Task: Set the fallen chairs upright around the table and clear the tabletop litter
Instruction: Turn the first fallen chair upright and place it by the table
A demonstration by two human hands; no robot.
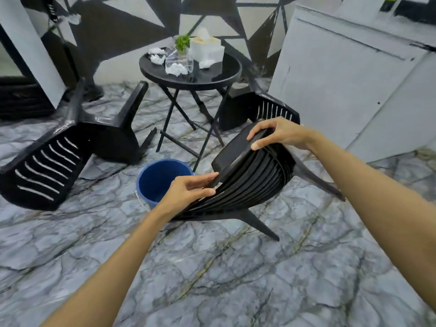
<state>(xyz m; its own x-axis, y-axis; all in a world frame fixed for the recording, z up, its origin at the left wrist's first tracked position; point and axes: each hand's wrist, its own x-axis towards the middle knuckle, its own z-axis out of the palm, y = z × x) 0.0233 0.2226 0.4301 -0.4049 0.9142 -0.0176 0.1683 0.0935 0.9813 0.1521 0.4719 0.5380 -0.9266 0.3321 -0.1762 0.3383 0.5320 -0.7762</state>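
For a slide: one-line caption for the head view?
Left hand and right hand grip a tilted black chair beside a blue bucket; crumpled tissues litter the round table.

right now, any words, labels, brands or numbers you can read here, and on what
No text can be read in this view.
Tissue box on the table: no print shows.
Yellow-green patch at the top right: perhaps a label, too blurred to read.
Held chair, gripped by the left hand and right hand: no label shows.

Blue bucket (pixel 158 179) partly behind left hand (pixel 186 193)
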